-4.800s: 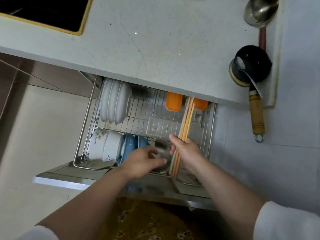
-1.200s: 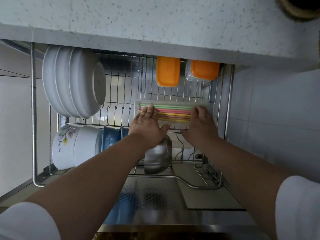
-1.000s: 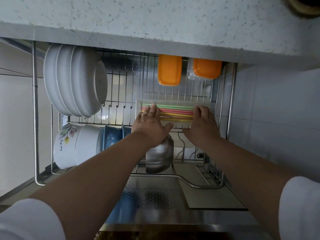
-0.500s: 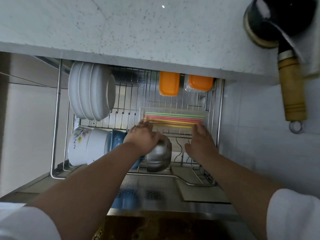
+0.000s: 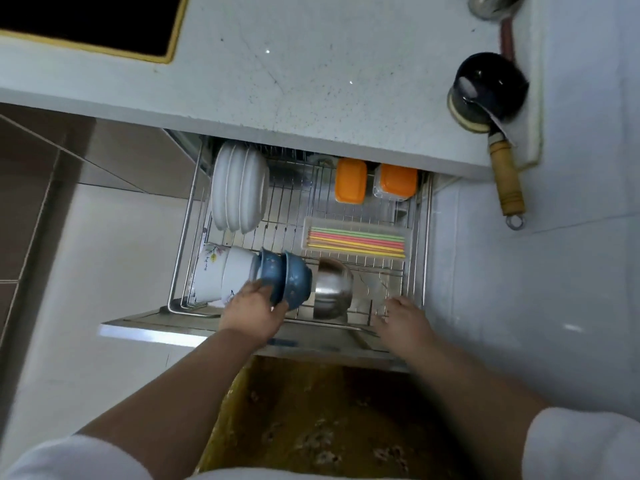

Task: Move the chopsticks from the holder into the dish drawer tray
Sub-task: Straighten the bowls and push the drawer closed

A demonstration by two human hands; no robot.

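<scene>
Right now neither grip holds anything: your left hand point(image 5: 254, 315) lies with fingers spread against the near blue bowl point(image 5: 294, 284), and your right hand point(image 5: 403, 322) rests open on the near rail of the wire rack point(image 5: 420, 244). Between your hands sits a steel bowl point(image 5: 332, 285) on its side. Just beyond it — toward the far right of the pulled-out drawer — the chopsticks point(image 5: 356, 239) lie flat, side by side, in the clear tray point(image 5: 408, 237). Farther back stand two orange-lidded containers point(image 5: 350, 180); white plates point(image 5: 239, 190) stand on edge at far left, under the worktop point(image 5: 311, 64).
</scene>
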